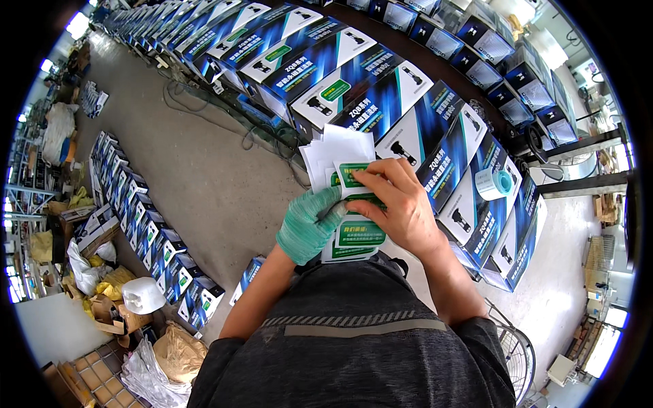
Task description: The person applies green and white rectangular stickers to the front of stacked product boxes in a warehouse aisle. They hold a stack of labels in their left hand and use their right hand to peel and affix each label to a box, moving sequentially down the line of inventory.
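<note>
My left hand (309, 223), in a green knit glove, is closed around a fanned stack of white sheets (340, 151) with green printed labels (360, 233) on them. My bare right hand (401, 200) pinches a green and white label (352, 174) at the stack's right side, fingertips on its face. Whether this label is still stuck to its backing, I cannot tell. Just beyond my hands stands a row of blue, black and white printed cartons (364, 81); several bear a green label on the white part.
A roll of tape (502, 182) with a teal core lies on the nearest cartons at right. A second row of cartons (469, 44) stands beyond. More cartons (146, 221) line the floor at left, near plastic bags (85, 268) and a white jug (143, 295). Cables (204, 112) trail across the floor.
</note>
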A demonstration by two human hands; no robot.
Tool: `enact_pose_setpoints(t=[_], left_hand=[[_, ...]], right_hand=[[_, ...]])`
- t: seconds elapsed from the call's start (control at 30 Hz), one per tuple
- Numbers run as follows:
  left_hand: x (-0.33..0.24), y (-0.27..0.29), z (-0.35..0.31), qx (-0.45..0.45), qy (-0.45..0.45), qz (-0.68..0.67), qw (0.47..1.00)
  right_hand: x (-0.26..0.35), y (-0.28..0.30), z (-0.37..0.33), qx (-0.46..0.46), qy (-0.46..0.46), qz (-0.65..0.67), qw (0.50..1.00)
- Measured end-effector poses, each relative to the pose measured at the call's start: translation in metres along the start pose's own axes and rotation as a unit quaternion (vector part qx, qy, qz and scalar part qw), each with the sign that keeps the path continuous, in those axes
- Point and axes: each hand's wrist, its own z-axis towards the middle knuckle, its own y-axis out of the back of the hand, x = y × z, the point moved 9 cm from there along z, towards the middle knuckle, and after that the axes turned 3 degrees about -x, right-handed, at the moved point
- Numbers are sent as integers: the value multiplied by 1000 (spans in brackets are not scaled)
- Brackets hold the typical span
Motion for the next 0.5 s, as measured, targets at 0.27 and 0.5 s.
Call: enact_pose_setpoints(t=[0.27, 0.5], left_hand=[[-35, -21, 3, 17, -51, 169, 984], [-38, -34, 3, 57, -32, 219, 974]], right_hand=[[0, 12, -5, 61, 63, 5, 996], [-10, 9, -11, 100, 53, 62, 992]])
